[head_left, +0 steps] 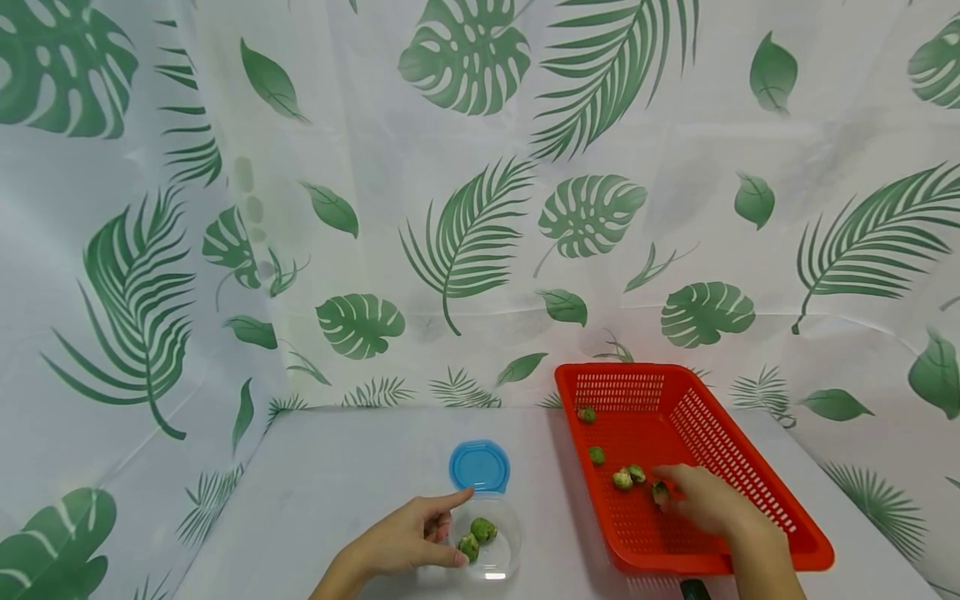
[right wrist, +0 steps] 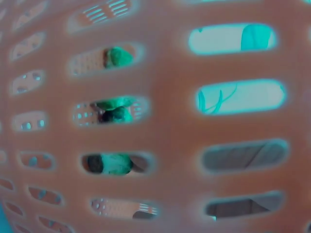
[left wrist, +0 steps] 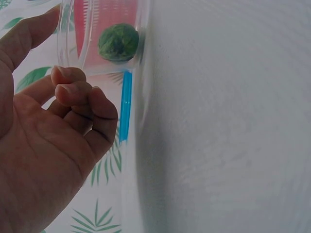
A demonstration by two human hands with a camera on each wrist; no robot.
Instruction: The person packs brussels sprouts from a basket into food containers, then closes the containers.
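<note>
Left hand [head_left: 412, 533], thumb and index wide, grips clear tub [head_left: 507, 533] at 9 o'clock, likely steadying it; right hand [head_left: 708, 500] pinches sprout [head_left: 659, 492] inside 2-o'clock red basket [head_left: 667, 437].

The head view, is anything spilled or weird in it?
Nothing stands out. The Brussels sprouts I can see are inside the red plastic basket or the clear container; none show spilled on the white tabletop. The blue lid lies just behind the container.
</note>
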